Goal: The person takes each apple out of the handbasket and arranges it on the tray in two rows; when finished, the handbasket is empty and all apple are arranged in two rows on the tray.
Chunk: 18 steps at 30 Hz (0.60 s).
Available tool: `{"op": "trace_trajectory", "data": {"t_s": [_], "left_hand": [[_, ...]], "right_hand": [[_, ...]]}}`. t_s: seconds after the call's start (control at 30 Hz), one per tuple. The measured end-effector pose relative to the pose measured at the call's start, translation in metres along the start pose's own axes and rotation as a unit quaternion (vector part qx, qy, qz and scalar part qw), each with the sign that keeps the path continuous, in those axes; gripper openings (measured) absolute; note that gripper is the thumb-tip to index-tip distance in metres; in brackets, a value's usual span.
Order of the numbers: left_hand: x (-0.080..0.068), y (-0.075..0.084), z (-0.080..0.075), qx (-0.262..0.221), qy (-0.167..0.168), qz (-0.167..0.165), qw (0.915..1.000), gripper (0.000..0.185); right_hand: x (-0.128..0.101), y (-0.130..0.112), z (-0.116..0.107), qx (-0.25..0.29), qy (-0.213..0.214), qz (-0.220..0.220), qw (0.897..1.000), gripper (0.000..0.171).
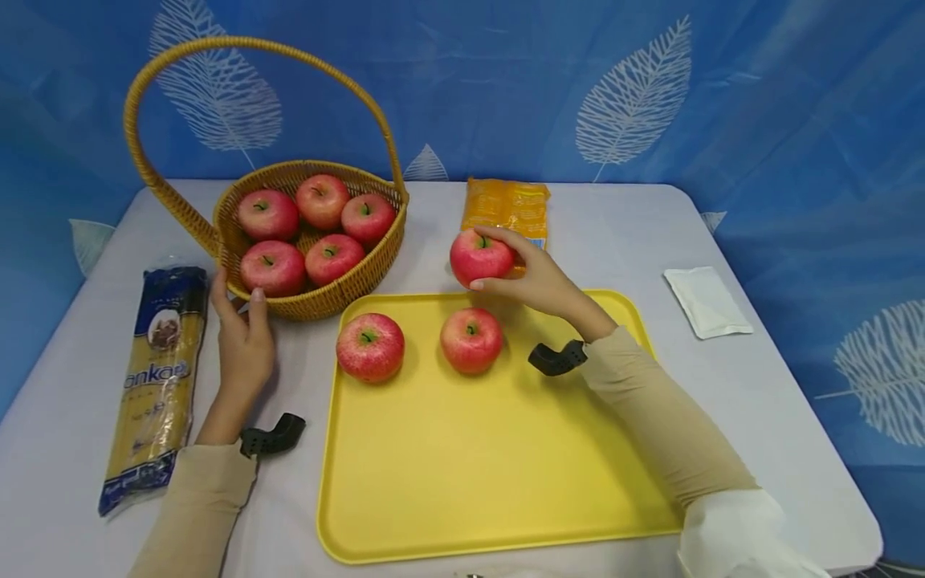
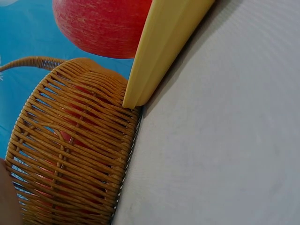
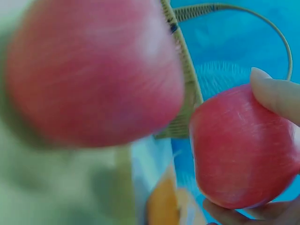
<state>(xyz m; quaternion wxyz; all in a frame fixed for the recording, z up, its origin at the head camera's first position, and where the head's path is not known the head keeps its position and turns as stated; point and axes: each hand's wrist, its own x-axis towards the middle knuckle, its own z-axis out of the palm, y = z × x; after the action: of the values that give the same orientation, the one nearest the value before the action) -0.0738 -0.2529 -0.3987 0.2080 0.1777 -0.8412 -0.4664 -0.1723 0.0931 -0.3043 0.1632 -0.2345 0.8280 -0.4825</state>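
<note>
My right hand (image 1: 538, 281) grips a red apple (image 1: 480, 258) over the back edge of the yellow tray (image 1: 506, 474), thumb on the near side and fingers on the far side. In the right wrist view this apple (image 3: 241, 147) sits between thumb and fingers. Two more apples lie on the tray, a speckled one (image 1: 370, 348) at its back left corner and another (image 1: 471, 340) right of it. My left hand (image 1: 246, 345) touches the near left side of the wicker basket (image 1: 347, 293), thumb and fingers spread and fairly straight. Several apples (image 1: 273, 269) are in the basket.
The basket's tall arched handle (image 1: 253, 42) rises at the back left. A pasta packet (image 1: 155, 385) lies left of my left hand. Behind the held apple is an orange packet (image 1: 506, 205); a white sachet (image 1: 708, 302) lies at the right. A blue curtain (image 1: 499, 88) hangs behind the table.
</note>
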Motion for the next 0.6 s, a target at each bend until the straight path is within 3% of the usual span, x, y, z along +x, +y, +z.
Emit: {"op": "trace_trajectory", "data": {"t_s": [0.27,0.6], "left_hand": [[0.001,0.002,-0.003,0.003,-0.008,-0.010,0.9999,0.057],[-0.001,0.002,-0.004,0.002,-0.014,-0.009,0.9999,0.058]], "right_hand": [[-0.037,0.035,-0.017,-0.002,0.035,0.062,0.997,0.067],[-0.066,0.085,-0.027,0.003,0.048,0.075,0.996,0.067]]}}
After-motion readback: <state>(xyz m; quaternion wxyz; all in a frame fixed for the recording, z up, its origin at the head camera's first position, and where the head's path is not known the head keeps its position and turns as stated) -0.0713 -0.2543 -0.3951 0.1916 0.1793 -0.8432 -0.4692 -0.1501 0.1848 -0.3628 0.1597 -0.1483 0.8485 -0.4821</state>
